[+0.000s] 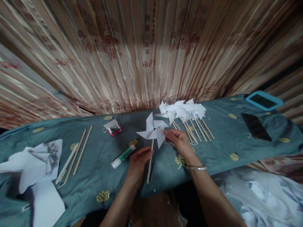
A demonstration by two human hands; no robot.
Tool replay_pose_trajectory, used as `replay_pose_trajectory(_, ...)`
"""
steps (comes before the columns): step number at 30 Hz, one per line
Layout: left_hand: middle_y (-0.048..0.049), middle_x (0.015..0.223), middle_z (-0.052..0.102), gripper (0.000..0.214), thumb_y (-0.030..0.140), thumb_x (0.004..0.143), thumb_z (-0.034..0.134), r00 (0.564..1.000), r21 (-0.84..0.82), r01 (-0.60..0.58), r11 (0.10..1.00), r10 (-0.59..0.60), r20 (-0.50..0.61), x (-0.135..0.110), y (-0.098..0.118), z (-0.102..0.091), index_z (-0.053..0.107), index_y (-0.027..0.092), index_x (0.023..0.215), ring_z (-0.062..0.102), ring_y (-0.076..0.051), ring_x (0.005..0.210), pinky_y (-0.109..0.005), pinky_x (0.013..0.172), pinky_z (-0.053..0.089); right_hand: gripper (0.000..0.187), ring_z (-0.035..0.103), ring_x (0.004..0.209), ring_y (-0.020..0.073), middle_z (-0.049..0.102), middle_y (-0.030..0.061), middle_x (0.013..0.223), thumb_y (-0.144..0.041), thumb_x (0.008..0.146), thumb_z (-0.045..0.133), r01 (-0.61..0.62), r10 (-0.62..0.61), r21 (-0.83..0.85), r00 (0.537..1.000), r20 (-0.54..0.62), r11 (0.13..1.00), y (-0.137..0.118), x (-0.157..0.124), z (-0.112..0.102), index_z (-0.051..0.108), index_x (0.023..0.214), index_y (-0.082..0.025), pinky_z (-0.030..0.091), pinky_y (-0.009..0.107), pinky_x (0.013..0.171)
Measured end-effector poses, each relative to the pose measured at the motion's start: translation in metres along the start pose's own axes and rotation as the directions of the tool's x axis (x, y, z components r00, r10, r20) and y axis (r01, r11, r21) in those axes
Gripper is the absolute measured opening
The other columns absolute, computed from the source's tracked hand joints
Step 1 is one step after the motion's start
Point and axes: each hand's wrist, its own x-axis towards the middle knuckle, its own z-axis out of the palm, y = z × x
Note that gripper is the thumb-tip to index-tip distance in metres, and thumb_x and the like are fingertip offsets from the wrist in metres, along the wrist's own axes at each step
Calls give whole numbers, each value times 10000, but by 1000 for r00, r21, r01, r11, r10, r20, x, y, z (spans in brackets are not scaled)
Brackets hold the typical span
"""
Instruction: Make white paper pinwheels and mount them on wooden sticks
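Note:
My left hand (139,161) is closed round the wooden stick (150,162) of a white paper pinwheel (153,129), holding it upright over the table. The fingers of my right hand (179,142) pinch the pinwheel's right blade; a silver bangle sits on that wrist. A metal pin shows at the pinwheel's centre. A glue stick (123,156) with a green label lies on the cloth just left of my left hand.
Several finished pinwheels (183,111) on sticks lie behind my right hand. A small red box of pins (114,128), loose wooden sticks (79,153), white paper sheets (35,164), a dark phone (256,126) and a blue-framed device (264,100) rest on the teal tablecloth (99,176). A curtain hangs behind.

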Motion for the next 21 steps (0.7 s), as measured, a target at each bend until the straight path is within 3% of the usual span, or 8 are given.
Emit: replay_pose_trajectory(21,-47,738,740,403,320,409,920,1000,0,-6,1000,6,1,0,-1,-1,773,163,749,628,-150,688,-272,699,459,448,404,523,105,523,-24,539,-621,631,770,41,-38,-66,998,49,997,9,-2,4,649,574,-194,301,253,500)
